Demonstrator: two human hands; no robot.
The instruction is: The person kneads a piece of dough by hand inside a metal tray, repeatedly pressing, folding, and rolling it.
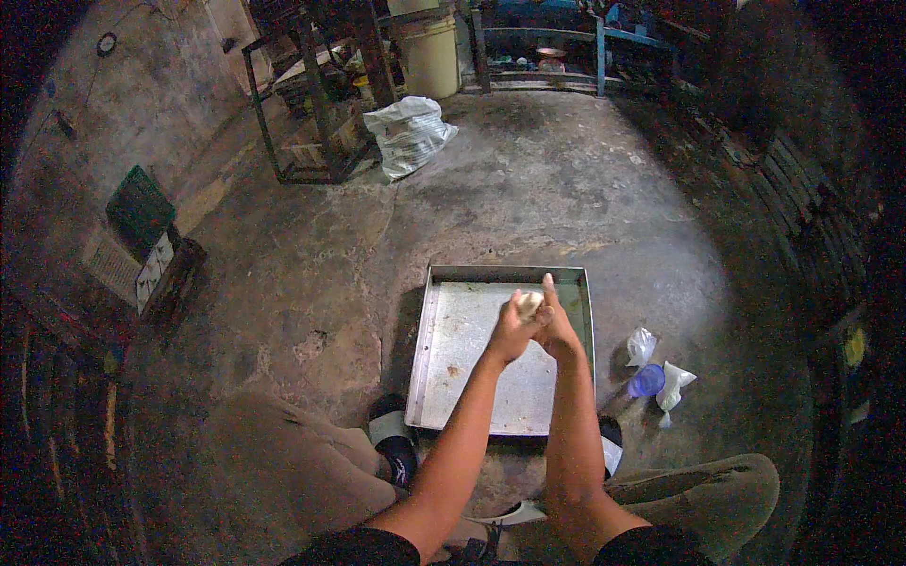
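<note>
Both hands meet over the right half of a shallow square metal tray [462, 344] on the floor. A small pale, rounded lump [529, 304], possibly dough, shows between them. My left hand [512, 332] is closed around the lump's lower left side. Pressed against it from the right is my right hand [559, 330], with one finger or thumb pointing up and the others curled in at the lump. Where the hands overlap, part of their fingers is hidden. The tray's bottom shows small brown stains and holds no other item that I can make out.
Right of the tray lie a clear plastic bag [642, 346], a blue-purple cup [647, 380] and a bag of white powder [675, 385]. Farther off stand a white sack [411, 135], a metal frame [316, 174] and a cream bucket [429, 61]. My feet flank the tray's near corners.
</note>
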